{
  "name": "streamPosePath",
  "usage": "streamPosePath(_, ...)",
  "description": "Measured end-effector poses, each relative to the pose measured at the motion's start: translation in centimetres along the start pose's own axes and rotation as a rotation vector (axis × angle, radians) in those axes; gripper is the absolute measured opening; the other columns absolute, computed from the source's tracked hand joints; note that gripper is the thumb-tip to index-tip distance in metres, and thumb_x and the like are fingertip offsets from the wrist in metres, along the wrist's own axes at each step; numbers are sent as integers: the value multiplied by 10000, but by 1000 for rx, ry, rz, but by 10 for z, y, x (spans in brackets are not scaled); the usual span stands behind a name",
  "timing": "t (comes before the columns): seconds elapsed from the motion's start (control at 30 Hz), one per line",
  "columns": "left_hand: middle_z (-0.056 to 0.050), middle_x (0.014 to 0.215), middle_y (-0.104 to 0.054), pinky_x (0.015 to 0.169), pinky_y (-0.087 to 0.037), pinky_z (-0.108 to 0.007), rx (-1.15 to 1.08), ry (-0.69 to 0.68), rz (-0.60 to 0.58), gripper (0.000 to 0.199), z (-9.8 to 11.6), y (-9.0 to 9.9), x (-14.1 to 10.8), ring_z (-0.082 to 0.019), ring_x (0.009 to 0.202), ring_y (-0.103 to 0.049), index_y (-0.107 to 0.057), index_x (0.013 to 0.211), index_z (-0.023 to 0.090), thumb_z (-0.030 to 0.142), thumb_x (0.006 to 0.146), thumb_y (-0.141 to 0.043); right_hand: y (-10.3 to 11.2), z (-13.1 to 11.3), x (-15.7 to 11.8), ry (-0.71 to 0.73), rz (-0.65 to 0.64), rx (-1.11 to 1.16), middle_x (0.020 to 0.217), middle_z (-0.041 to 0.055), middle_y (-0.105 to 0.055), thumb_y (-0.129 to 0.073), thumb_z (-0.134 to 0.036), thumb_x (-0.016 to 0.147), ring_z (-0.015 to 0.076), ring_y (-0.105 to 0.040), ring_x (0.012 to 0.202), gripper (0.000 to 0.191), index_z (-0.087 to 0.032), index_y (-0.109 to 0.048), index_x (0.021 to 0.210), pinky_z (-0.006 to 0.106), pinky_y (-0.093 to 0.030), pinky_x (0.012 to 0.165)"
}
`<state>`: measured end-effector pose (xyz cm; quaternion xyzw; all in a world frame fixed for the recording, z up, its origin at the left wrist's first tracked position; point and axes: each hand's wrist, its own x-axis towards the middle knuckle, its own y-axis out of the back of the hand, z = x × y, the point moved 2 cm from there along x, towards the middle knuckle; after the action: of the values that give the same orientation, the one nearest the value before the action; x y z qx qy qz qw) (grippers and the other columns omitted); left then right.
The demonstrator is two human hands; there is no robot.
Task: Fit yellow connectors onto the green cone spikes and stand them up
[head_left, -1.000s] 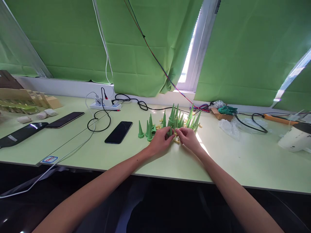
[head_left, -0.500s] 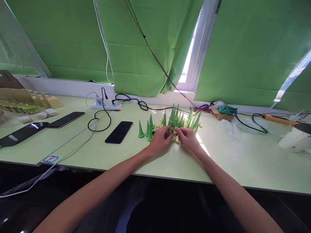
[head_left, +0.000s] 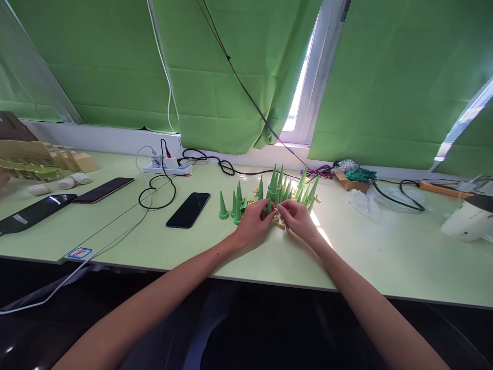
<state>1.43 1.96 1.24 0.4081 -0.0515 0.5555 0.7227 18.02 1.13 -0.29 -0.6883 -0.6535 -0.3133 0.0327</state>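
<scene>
My left hand [head_left: 254,222] pinches tapered green cone [head_left: 269,207]; right hand [head_left: 299,218] fingertips together, hold unclear. Two o'clock: green bag [head_left: 362,176] atop brown cardboard box [head_left: 350,184].

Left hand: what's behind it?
Behind the left hand stand green cones, with yellow pieces among them. Some bases, and whatever else the hand covers, can't be seen.

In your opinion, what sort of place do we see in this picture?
Probably a workroom, perhaps a small office: a long table stands before green curtains, a power strip lies near its back edge, and many green cones are clustered near the left hand and right hand.
</scene>
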Motion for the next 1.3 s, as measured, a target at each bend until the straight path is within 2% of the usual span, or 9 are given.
streamPosePath(0.17, 9, 657, -565, 548, -371, -273, 4, 5, -16, 217, 2, 0, -1, -127, 563, -477, -609, 866, 174, 379, 913, -560, 0, -4, -1, -8, 9, -77, 491, -27, -475, -517, -528, 936, 123, -453, 463, 433, -193, -556, 664, 271, -369, 477)
streamPosePath(0.37, 9, 647, -559, 556, -369, -281, 15, -6, -4, 226, 2, 0, -2, -132, 567, -477, -609, 853, 176, 389, 915, -563, 0, -6, -1, -10, 15, -111, 458, -29, -452, -487, -572, 940, 117, -429, 455, 518, -207, -464, 573, 270, -338, 477)
streamPosePath(0.93, 1, 691, -596, 549, -386, -266, 24, -8, 30, 214, 0, 0, 0, -121, 561, -488, -612, 863, 174, 378, 909, -567, -1, -2, 0, 1, -8, -45, 541, -22, -535, -512, -560, 931, 121, -479, 457, 406, -194, -575, 767, 262, -393, 482)
streamPosePath(1.2, 2, 671, -589, 563, -391, -276, 15, -12, 1, 206, 1, 1, -1, -131, 576, -499, -610, 854, 177, 370, 908, -566, 0, -7, -1, -2, 0, -82, 503, -23, -496, -496, -566, 931, 126, -455, 466, 447, -204, -535, 672, 272, -372, 487)
streamPosePath(1.3, 1, 689, -592, 566, -394, -277, 7, -17, -7, 212, 1, 0, -1, -132, 587, -502, -610, 851, 179, 376, 912, -562, 0, -7, -1, 5, 19, -128, 484, -26, -452, -482, -566, 937, 121, -427, 474, 495, -209, -476, 593, 271, -340, 486)
